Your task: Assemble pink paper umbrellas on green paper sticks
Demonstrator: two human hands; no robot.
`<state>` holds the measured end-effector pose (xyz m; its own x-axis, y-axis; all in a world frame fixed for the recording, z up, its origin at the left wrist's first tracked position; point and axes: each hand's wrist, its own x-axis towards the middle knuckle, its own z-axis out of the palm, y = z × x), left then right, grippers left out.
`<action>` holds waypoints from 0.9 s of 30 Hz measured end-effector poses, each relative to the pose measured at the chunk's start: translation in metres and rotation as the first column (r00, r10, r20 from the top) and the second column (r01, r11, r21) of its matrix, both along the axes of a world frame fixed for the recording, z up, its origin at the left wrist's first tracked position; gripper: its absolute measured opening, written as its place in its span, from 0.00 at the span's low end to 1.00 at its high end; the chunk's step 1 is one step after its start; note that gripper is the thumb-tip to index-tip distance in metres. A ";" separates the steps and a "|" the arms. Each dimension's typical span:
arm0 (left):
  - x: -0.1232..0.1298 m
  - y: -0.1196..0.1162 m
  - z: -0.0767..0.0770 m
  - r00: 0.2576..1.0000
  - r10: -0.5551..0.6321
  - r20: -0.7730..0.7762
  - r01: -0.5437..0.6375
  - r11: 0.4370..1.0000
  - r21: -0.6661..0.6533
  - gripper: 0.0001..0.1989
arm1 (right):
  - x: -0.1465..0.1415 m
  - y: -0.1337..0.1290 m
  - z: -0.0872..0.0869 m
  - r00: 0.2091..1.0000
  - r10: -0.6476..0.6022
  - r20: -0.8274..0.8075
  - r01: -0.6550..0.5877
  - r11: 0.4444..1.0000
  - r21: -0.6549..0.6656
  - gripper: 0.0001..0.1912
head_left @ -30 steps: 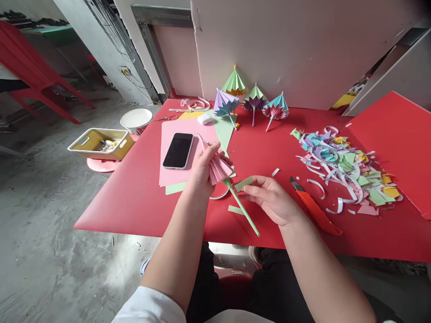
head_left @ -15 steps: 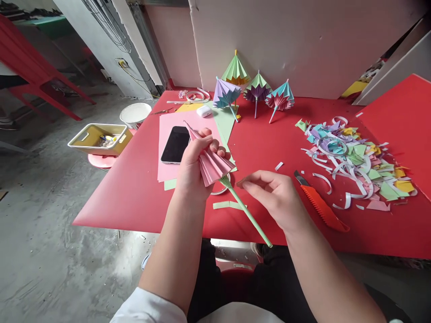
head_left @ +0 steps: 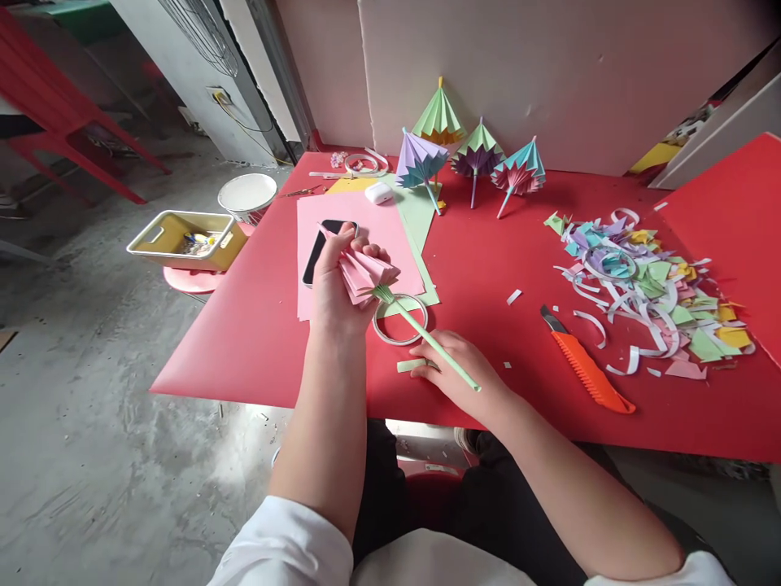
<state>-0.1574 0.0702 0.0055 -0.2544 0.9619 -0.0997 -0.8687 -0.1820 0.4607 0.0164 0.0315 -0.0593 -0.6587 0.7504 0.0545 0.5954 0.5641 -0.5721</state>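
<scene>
My left hand point(head_left: 342, 281) is wrapped round the pleated canopy of a pink paper umbrella point(head_left: 371, 273). Its pale green stick point(head_left: 436, 346) slants down to the right, over my right hand point(head_left: 455, 366). That hand is low at the table, its fingers closed about a short pale green paper strip point(head_left: 407, 366). Just beyond the strip lies a thin roll of tape point(head_left: 377, 330), partly behind the stick. A phone point(head_left: 314, 252) on pink paper sheets point(head_left: 390, 236) is partly hidden by my left hand.
Several finished paper umbrellas point(head_left: 439, 118) stand at the back of the red table point(head_left: 488, 268). An orange utility knife point(head_left: 589, 370) lies right of my hand, near a heap of paper scraps point(head_left: 652, 285). A white earbud case point(head_left: 379, 193) and a yellow basket point(head_left: 225, 254) are leftward.
My right hand has moved down and left from beside the umbrella's stick to the green strip on the table. My left hand has shifted slightly left with the umbrella, turning it.
</scene>
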 end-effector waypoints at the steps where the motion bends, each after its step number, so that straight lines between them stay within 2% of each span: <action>1: -0.001 0.000 -0.001 1.000 0.002 -0.015 -0.002 1.000 -0.002 0.08 | -0.001 -0.001 -0.001 1.000 0.000 0.029 0.000 1.000 0.016 0.05; 5: -0.001 0.001 -0.006 0.999 -0.001 -0.047 0.000 1.000 -0.011 0.08 | -0.006 -0.002 0.000 0.996 -0.020 0.082 0.015 0.998 0.053 0.05; 8: 0.000 0.002 -0.006 0.999 -0.002 -0.049 0.001 1.000 -0.014 0.07 | -0.009 -0.003 0.004 0.999 -0.036 0.041 0.036 0.999 -0.009 0.06; 12: 0.004 0.000 -0.004 0.994 0.010 -0.107 -0.016 0.998 -0.057 0.06 | -0.007 0.001 0.011 0.984 -0.089 -0.153 0.055 0.975 -0.216 0.07; 15: 0.007 -0.002 -0.001 0.991 0.022 -0.134 -0.032 0.997 -0.075 0.06 | 0.000 0.009 0.021 0.918 -0.256 -0.302 0.101 0.889 -0.446 0.08; 17: 0.009 -0.006 0.002 0.992 -0.005 -0.127 -0.004 0.998 -0.069 0.07 | 0.006 0.015 0.029 0.818 -0.423 -0.390 0.140 0.804 -0.578 0.09; 18: 0.011 -0.007 0.003 0.990 -0.034 -0.134 0.026 0.998 -0.060 0.07 | 0.008 0.018 0.033 0.741 -0.503 -0.444 0.148 0.768 -0.623 0.10; 21: 0.020 -0.013 0.005 0.946 -0.173 -0.273 0.169 0.985 -0.040 0.06 | 0.017 0.023 0.045 0.485 -0.636 -0.601 0.105 0.724 -0.682 0.10; 24: 0.031 -0.017 0.005 0.807 -0.346 -0.479 0.348 0.933 -0.087 0.05 | 0.024 0.026 0.052 0.326 -0.662 -0.675 0.014 0.717 -0.697 0.08; 27: 0.043 -0.020 0.003 0.637 -0.459 -0.620 0.484 0.863 -0.142 0.08 | 0.029 0.030 0.052 0.215 -0.666 -0.714 0.010 0.733 -0.681 0.08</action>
<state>-0.1140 0.0506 0.0080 0.2441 0.9682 -0.0555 -0.3650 0.1448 0.9197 0.0457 0.0614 -0.0077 -0.0807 0.9962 -0.0315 -0.4248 -0.0630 -0.9031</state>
